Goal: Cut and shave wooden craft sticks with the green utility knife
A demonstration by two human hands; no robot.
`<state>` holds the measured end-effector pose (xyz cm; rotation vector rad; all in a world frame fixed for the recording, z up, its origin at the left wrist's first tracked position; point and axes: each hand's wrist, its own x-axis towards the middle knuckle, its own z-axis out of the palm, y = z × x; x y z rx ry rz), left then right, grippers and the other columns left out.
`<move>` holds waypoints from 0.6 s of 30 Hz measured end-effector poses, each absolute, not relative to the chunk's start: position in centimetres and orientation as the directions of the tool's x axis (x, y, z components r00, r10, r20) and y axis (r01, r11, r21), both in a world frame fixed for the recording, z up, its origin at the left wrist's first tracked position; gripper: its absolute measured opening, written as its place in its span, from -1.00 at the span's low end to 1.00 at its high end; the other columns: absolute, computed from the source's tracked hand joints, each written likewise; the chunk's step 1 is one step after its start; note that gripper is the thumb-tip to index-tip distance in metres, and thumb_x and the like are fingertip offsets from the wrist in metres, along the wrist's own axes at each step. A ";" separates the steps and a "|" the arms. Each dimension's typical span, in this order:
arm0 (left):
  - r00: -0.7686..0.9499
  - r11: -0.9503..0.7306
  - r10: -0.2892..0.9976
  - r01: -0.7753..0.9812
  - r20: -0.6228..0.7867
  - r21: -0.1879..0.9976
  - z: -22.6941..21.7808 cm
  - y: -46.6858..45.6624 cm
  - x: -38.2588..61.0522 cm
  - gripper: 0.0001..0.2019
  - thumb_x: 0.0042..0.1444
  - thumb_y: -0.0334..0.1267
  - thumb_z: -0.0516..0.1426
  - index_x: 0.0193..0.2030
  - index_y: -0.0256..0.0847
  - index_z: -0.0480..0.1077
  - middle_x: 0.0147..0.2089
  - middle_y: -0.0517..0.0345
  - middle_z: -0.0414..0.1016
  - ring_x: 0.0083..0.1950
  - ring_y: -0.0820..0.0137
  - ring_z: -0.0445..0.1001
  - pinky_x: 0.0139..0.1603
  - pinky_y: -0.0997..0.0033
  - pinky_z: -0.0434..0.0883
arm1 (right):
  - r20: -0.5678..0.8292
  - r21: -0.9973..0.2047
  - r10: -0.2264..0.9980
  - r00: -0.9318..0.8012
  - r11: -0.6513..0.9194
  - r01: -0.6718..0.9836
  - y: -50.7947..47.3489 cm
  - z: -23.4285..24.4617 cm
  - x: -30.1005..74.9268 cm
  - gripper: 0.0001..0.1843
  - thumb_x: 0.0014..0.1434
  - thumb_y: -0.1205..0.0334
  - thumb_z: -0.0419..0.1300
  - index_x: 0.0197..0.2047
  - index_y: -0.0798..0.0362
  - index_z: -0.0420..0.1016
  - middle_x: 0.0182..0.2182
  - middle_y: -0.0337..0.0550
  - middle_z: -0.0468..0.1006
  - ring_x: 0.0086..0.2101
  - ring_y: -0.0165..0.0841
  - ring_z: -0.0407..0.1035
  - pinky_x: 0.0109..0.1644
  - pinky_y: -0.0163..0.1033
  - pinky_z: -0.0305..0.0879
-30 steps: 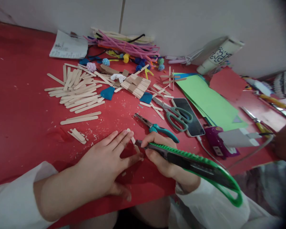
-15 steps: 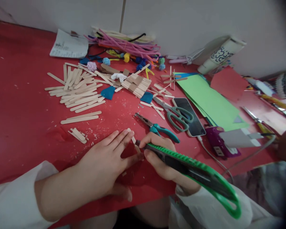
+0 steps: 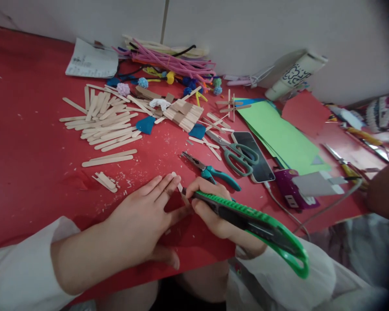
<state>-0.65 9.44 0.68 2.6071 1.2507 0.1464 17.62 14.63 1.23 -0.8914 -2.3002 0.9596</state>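
The left hand [image 3: 142, 220] lies spread flat on the red tabletop [image 3: 29, 164], fingertips pinning one short pale wooden craft stick [image 3: 180, 188] that runs away from the person. The right hand [image 3: 214, 207] is closed around one green-and-black utility knife [image 3: 256, 224], whose long axis runs from lower right up-left, tip at the stick. One teal-handled pliers [image 3: 210, 172] lies just beyond.

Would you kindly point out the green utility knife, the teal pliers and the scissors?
green utility knife [image 3: 249, 218], head view, mid-body.
teal pliers [image 3: 225, 179], head view, a handle.
scissors [image 3: 227, 149], head view, near the pivot.
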 end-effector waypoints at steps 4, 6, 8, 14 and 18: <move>0.627 -0.606 0.779 0.751 0.003 0.261 0.6 9.4 -0.7 -0.11 -0.21 0.41 0.06 0.21 -0.12 0.25 0.34 -0.33 0.01 0.33 -0.13 0.02 0.22 -0.08 0.15 | 0.164 -0.778 0.744 -0.648 0.501 0.378 14.4 1.6 17.8 -0.88 0.05 0.42 -0.03 -0.39 0.02 0.25 -0.56 -0.33 0.34 -0.57 -0.51 0.23 -0.49 -0.38 0.17; 0.627 -0.605 0.779 0.750 0.004 0.266 0.5 9.4 -0.7 -0.11 -0.23 0.39 0.08 0.22 -0.07 0.22 0.35 -0.29 0.00 0.33 -0.12 0.01 0.22 -0.08 0.14 | 0.111 -0.796 0.765 -0.634 0.450 0.404 14.5 2.0 17.7 -0.87 0.04 0.43 -0.02 -0.39 0.03 0.27 -0.56 -0.33 0.35 -0.57 -0.50 0.24 -0.50 -0.38 0.17; 0.630 -0.606 0.777 0.747 0.000 0.273 0.5 9.5 -0.7 -0.11 -0.24 0.38 0.11 0.22 -0.04 0.22 0.36 -0.26 -0.02 0.34 -0.11 0.00 0.23 -0.09 0.12 | 0.103 -0.810 0.773 -0.626 0.430 0.399 14.6 2.2 17.7 -0.87 0.02 0.43 -0.02 -0.40 0.03 0.28 -0.57 -0.34 0.36 -0.58 -0.50 0.25 -0.51 -0.39 0.16; 0.635 -0.605 0.773 0.745 -0.021 0.280 0.7 9.7 -0.7 -0.14 -0.20 0.37 0.09 0.23 -0.03 0.22 0.35 -0.33 -0.02 0.33 -0.14 0.01 0.19 -0.16 0.14 | 0.231 -0.772 0.756 -0.612 0.525 0.357 14.7 1.8 17.9 -0.87 -0.01 0.43 -0.01 -0.44 0.02 0.28 -0.60 -0.36 0.38 -0.61 -0.53 0.25 -0.52 -0.40 0.15; 0.628 -0.590 0.777 0.752 -0.046 0.296 0.8 9.7 -0.7 -0.14 -0.21 0.36 0.12 0.22 -0.03 0.24 0.36 -0.27 -0.02 0.34 -0.12 -0.01 0.22 -0.14 0.12 | 0.246 -0.762 0.730 -0.638 0.552 0.338 14.9 1.4 17.9 -0.86 -0.01 0.43 0.00 -0.42 0.01 0.30 -0.57 -0.34 0.39 -0.60 -0.52 0.25 -0.51 -0.39 0.16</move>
